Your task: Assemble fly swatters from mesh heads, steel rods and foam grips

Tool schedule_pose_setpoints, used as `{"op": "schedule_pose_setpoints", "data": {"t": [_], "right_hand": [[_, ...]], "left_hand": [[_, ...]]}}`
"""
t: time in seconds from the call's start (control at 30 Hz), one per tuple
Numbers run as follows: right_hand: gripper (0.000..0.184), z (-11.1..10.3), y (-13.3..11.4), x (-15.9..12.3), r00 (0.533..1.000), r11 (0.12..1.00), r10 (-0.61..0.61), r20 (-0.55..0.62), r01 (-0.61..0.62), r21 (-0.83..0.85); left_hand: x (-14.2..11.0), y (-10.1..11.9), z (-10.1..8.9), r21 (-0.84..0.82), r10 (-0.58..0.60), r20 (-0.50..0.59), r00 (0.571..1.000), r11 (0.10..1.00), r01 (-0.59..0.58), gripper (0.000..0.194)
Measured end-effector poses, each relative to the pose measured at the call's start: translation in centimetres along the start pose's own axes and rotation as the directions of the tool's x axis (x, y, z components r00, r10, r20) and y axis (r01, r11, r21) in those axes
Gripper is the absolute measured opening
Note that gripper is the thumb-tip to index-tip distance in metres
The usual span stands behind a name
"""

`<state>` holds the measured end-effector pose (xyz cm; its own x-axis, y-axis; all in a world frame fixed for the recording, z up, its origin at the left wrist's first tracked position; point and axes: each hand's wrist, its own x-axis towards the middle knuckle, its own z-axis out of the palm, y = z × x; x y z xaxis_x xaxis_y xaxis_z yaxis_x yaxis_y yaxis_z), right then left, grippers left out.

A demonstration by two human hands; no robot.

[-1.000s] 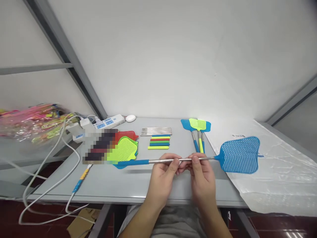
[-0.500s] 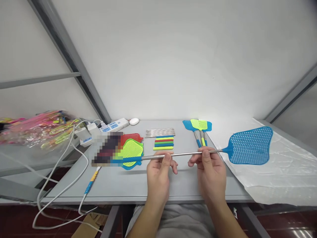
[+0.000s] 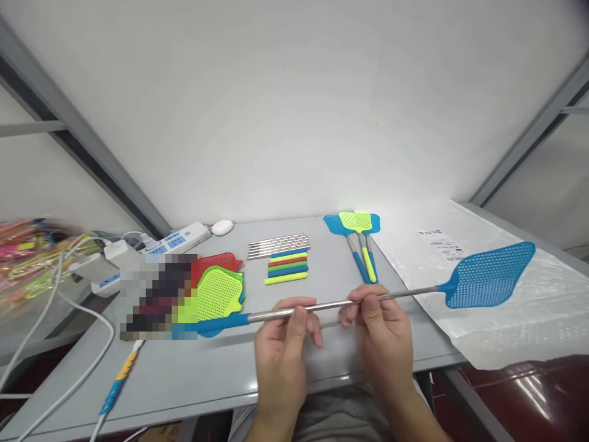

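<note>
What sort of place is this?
Most likely a small workshop: bare metal rods and separate coloured handles lie sorted in rows on a grey table, near complete-looking yellow and blue swatters resembling the held blue fly swatter.

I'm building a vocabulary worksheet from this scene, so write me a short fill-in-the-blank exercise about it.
1. The left hand and right hand hold a ____ fly swatter.
2. The held swatter's mesh head is nearer the ____ hand.
3. Among the loose handles, the one closest to the hands is ____.
4. The swatters lying together show ____ handles.

Missing words: blue; right; yellow; three.
</note>
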<state>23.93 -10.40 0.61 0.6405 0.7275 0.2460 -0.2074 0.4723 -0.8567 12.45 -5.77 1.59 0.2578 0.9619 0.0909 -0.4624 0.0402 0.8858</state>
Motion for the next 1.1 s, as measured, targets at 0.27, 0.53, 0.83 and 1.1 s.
{"op": "schedule_pose_setpoints", "data": {"t": [0.27,0.53,0.83,1.1], "right_hand": [[0.022,-2.6,-2.4,1.8,0.984,0.988,-0.052,-0.169,0.076,0.136],[0.017,-0.4,-1.0,0.9,0.996,0.998,0.058,-0.070,-0.055,0.035],[0.020,-2.5,-1.7,1.0,0.996,0.998,0.019,-0.086,-0.013,0.063],[0.021,-5.1,-4.3,2.8,0.953,0.978,-0.108,-0.282,0.153,0.142]], "left_hand": [[1.3,2.3,-1.8,-0.031,0.144,-0.110,0.984,0.989,-0.148,0.021],[0.4,0.3,0.4,-0.064,0.038,-0.080,0.996,0.997,-0.043,0.026],[1.0,2.0,-1.1,-0.110,0.112,-0.178,0.978,0.985,-0.133,0.023],[1.0,2.3,-1.2,-0.171,0.137,-0.205,0.969,0.970,-0.173,0.022]]}}
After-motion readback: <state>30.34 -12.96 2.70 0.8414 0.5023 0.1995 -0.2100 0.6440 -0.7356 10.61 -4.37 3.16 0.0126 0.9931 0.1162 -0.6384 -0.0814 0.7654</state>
